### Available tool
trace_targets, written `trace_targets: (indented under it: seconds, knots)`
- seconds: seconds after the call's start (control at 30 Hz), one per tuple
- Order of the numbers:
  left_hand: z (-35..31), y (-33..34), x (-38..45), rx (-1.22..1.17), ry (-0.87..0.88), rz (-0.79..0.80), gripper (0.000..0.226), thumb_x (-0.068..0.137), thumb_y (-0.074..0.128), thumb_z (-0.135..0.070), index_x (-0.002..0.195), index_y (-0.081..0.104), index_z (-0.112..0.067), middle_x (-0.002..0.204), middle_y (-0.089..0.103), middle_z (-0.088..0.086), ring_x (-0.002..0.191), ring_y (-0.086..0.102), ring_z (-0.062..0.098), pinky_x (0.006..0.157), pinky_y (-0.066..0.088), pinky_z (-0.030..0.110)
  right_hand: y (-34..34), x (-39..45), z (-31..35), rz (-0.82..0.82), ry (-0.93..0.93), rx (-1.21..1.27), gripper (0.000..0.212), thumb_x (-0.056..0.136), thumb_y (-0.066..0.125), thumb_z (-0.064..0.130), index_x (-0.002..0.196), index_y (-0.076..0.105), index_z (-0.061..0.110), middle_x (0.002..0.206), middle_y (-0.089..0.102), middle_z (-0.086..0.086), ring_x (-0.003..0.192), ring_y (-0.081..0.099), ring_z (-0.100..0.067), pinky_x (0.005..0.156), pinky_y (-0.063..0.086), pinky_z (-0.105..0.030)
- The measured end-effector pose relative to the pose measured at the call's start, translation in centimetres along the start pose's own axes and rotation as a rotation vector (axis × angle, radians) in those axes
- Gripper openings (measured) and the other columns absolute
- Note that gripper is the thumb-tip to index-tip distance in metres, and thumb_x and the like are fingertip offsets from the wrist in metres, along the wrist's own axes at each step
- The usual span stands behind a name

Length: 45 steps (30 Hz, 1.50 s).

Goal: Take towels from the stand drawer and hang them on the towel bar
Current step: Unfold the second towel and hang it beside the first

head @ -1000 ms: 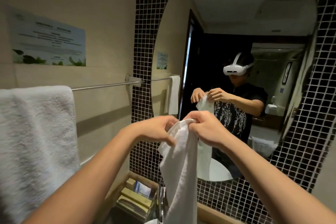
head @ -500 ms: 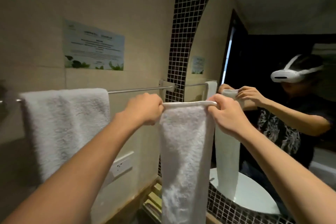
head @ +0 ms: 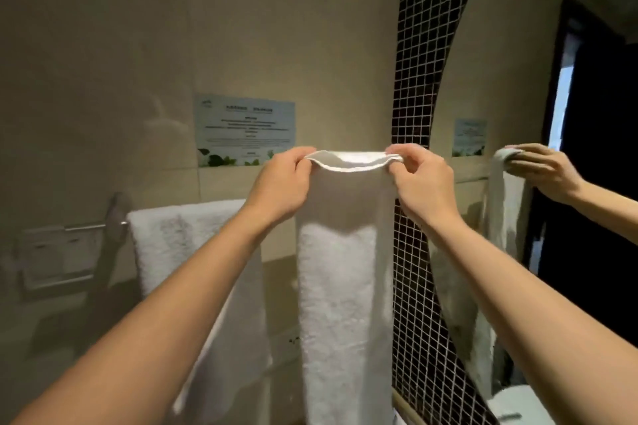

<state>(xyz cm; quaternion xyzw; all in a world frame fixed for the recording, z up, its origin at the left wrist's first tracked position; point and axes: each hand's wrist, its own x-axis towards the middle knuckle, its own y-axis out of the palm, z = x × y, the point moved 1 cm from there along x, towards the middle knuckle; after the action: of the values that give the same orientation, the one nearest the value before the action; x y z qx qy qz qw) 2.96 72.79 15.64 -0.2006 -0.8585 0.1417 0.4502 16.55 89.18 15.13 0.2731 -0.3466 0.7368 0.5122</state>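
I hold a white towel [head: 345, 286] up by its top edge, folded lengthwise and hanging straight down in front of the wall. My left hand [head: 281, 183] pinches the top left corner and my right hand [head: 423, 179] pinches the top right corner. Behind and below my hands runs the metal towel bar [head: 88, 226], only its left end showing. Another white towel [head: 179, 252] hangs over that bar to the left of my left arm. The towel I hold is raised above bar height; the drawer is out of view.
A printed notice [head: 245, 129] is fixed to the beige wall above the bar. A dark mosaic tile strip [head: 417, 79] borders a large mirror [head: 552, 114] on the right, which reflects a hand and towel. A wall socket plate [head: 55, 259] sits at lower left.
I have spread the bunched towel out between both hands and lifted it higher. My view has turned left toward the wall and the towel bar.
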Motion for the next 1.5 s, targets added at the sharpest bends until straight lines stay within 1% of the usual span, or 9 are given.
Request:
trace_targets:
  seconds: [0.17,0.3,0.43,0.53,0.67,0.83,0.97,1.13,1.5]
  knots:
    - [1.9,0.5,2.7,0.467,-0.064,0.18,0.064,0.1,0.042,-0.023,0.158,0.015,-0.017,0.139,0.056,0.022,0.143,0.035,0.039,0.112,0.036,0.047,5.0,2.8,-0.7,0.247,-0.077,-0.03,0.06,0.09,0.059,0.006,0.148,0.046,0.015,0.144,0.058,-0.005,0.132,0.054,-0.02,0.115,0.037,-0.032]
    - [4.1,1.7,3.3,0.883,-0.022,0.267,0.08,0.096,0.041,-0.032,0.158,-0.001,-0.005,0.128,0.063,0.021,0.142,0.039,0.036,0.123,-0.009,0.048,8.6,3.3,-1.9,0.383,-0.103,-0.127,0.06,0.094,0.054,0.011,0.152,0.037,0.013,0.15,0.052,-0.011,0.136,0.049,-0.031,0.113,0.036,-0.037]
    - [4.9,2.3,2.5,0.977,-0.081,0.496,0.079,0.102,0.037,-0.04,0.158,-0.013,-0.016,0.145,0.054,0.018,0.139,0.044,0.035,0.123,0.006,0.051,11.7,3.5,-3.8,0.495,-0.084,-0.289,0.033,0.099,0.04,0.017,0.128,0.054,0.006,0.131,0.062,-0.025,0.122,0.054,-0.044,0.114,0.03,-0.048]
    - [5.0,1.6,2.3,0.995,0.005,0.418,0.065,0.1,0.044,-0.04,0.157,0.021,-0.018,0.131,0.065,0.015,0.119,0.058,0.037,0.107,0.038,0.046,13.1,3.7,-4.4,0.497,-0.09,-0.39,0.035,0.1,0.036,0.019,0.126,0.055,0.005,0.119,0.066,-0.03,0.117,0.057,-0.046,0.118,0.019,-0.048]
    - [4.9,1.0,2.6,0.991,0.125,0.262,0.019,0.091,0.059,-0.035,0.098,0.066,-0.019,0.093,0.071,0.008,0.086,0.065,0.033,0.069,0.051,0.036,13.3,3.8,-4.4,0.461,-0.057,-0.297,0.05,0.098,0.043,0.018,0.146,0.041,0.001,0.13,0.062,-0.029,0.126,0.052,-0.045,0.121,0.017,-0.046]
    - [5.0,0.9,3.0,0.936,0.102,0.245,0.019,0.091,0.063,-0.033,0.086,0.076,-0.02,0.08,0.072,0.004,0.074,0.065,0.027,0.065,0.055,0.036,11.0,0.1,-7.7,-0.01,0.148,0.156,0.044,0.09,0.067,0.028,0.128,0.057,0.009,0.122,0.057,-0.003,0.115,0.056,-0.021,0.1,0.043,-0.032]
    - [5.1,0.7,2.8,0.92,0.101,0.179,0.022,0.092,0.063,-0.041,0.098,0.078,-0.027,0.09,0.075,-0.003,0.079,0.066,0.02,0.068,0.053,0.032,11.8,-4.2,-11.0,0.123,0.304,0.212,0.044,0.086,0.071,0.038,0.122,0.064,0.015,0.117,0.063,0.004,0.105,0.059,-0.012,0.093,0.047,-0.03]
    - [4.6,0.4,3.4,0.939,0.108,0.135,0.025,0.093,0.061,-0.044,0.104,0.077,-0.029,0.095,0.076,-0.003,0.084,0.064,0.021,0.08,0.049,0.035,12.5,-4.7,-11.7,0.162,0.393,0.274,0.022,0.083,0.069,0.023,0.061,0.065,0.019,0.057,0.062,0.007,0.057,0.053,-0.011,0.057,0.042,-0.029]
    - [4.8,-2.0,7.8,0.85,0.04,0.041,0.017,0.089,0.064,-0.023,0.081,0.076,-0.014,0.081,0.073,0.009,0.076,0.066,0.032,0.068,0.056,0.04,12.6,2.3,-5.4,-0.075,0.11,0.054,0.023,0.088,0.061,0.035,0.074,0.064,0.017,0.077,0.068,-0.001,0.082,0.061,-0.028,0.091,0.046,-0.044]
